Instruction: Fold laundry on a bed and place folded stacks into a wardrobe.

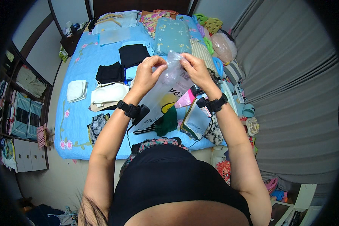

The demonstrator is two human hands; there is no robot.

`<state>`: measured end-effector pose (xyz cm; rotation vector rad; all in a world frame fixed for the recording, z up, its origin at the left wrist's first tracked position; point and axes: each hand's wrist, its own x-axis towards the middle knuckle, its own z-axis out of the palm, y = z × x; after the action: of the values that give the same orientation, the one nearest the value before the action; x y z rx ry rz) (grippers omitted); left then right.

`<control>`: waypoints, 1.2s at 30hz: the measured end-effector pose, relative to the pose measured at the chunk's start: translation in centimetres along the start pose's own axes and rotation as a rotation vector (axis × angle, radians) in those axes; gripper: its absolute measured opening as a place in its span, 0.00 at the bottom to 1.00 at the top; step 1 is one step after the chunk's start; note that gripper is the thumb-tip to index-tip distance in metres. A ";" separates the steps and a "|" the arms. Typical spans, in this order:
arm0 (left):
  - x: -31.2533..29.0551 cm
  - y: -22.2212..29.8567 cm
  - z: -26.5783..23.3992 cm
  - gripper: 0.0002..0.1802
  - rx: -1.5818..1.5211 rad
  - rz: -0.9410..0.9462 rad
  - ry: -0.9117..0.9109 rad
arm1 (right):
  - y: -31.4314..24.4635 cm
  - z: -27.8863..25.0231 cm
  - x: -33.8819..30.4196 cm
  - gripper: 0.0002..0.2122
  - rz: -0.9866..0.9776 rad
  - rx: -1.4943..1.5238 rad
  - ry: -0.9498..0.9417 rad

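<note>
A clear plastic bag [154, 96] with dark lettering and a yellow picture hangs from my two hands above the bed. The fingers of my left hand [148, 73] pinch its gathered top edge from the left. On the other side, my right hand [197, 71] grips the same edge between thumb and fingers. Black straps with small devices circle both wrists. Behind and below the bag lie a dark green cloth [167, 122], a pink item [185, 99] and a stack of folded clothes [196, 118]. The bag partly covers what is under it.
On the blue bedspread [69, 126] are folded black clothes [133, 55], white clothes [76, 91], a white padded garment [109, 94] and a pillow [172, 36]. An open wardrobe [22, 105] stands left. A grey curtain [293, 94] hangs right, with toys and a stuffed bag [223, 47] beside the bed.
</note>
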<state>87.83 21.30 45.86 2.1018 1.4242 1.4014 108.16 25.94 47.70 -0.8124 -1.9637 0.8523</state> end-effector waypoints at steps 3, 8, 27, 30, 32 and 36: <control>-0.2 -0.9 0.1 0.08 -0.175 -0.091 -0.040 | 1.7 0.2 0.1 0.12 -0.021 0.064 0.074; -0.6 -1.5 0.2 0.06 -0.393 -0.245 -0.042 | 1.5 0.2 0.1 0.12 0.037 0.131 0.032; -0.9 0.5 0.5 0.08 -0.555 -0.304 0.072 | -0.7 2.3 -0.4 0.22 -0.019 0.138 0.000; -1.2 -0.2 0.6 0.07 -0.703 -0.293 0.057 | -0.8 2.0 -0.4 0.21 0.032 0.224 -0.021; -1.1 -0.2 0.9 0.07 -0.532 -0.116 0.081 | -0.4 2.0 -0.3 0.23 -0.003 0.249 -0.029; -1.1 0.1 0.6 0.08 -0.296 0.026 0.069 | -1.5 1.8 -0.7 0.28 -0.086 0.130 -0.047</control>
<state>88.31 20.52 45.01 1.9077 1.1333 1.5978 106.53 24.05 47.85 -0.6327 -1.9471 0.9448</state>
